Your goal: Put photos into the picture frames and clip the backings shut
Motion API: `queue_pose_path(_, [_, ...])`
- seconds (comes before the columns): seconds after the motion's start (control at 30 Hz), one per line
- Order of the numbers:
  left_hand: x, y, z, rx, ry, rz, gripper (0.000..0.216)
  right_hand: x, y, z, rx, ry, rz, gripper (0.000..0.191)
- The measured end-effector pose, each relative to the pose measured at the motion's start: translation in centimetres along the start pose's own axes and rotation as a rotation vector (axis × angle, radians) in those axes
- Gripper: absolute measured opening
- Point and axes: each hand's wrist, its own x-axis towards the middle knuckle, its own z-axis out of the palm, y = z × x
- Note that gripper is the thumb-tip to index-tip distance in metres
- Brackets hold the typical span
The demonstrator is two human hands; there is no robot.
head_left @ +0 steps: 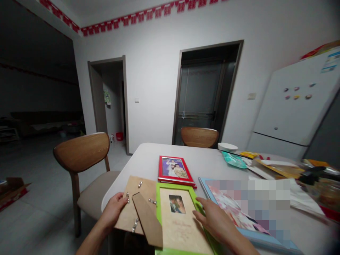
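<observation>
green frame (183, 219) lengthwise away; left hand (113, 210) grips backing board (135, 203).

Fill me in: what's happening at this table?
A person sits at a white table with picture frames. The left hand grips the edge of a brown frame backing board, stand flap up. The right hand rests on a green frame. A red frame and a blue frame lie nearby.

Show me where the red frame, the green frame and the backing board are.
red frame (160, 170): head view, left border.
green frame (158, 202): head view, left border.
backing board (136, 193): head view, bare brown face near its top.
</observation>
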Motion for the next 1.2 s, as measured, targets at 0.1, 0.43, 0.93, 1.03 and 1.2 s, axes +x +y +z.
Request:
queue_pose_path(0.1, [0.1, -0.8, -1.0, 0.109, 0.016, 0.002, 0.030, 0.0, 0.5, 0.8, -0.008, -0.012, 0.000, 0.045])
queue_pose_path(0.43, [-1.6, 1.0, 1.2, 0.495, 0.134, 0.185, 0.047, -0.1, 0.5, -1.2, 0.387, -0.015, 0.219, 0.059])
queue_pose_path(0.93, [-6.0, 6.3, 12.7, 0.493, -0.462, 0.477, 0.075, -0.8, -3.4, -4.4, 1.204, -0.015, 0.291, 0.070])
queue_pose_path(1.03, [-5.6, 5.2, 12.2, 0.544, -0.462, 0.413, 0.064, -0.6, -2.9, -3.8, 1.214, -0.019, 0.316, 0.069])
queue_pose_path(1.2, [-4.5, 3.5, 11.7, 0.627, -0.390, 0.360, 0.063, -0.2, -1.2, -2.4, 1.092, -0.060, 0.344, 0.064])
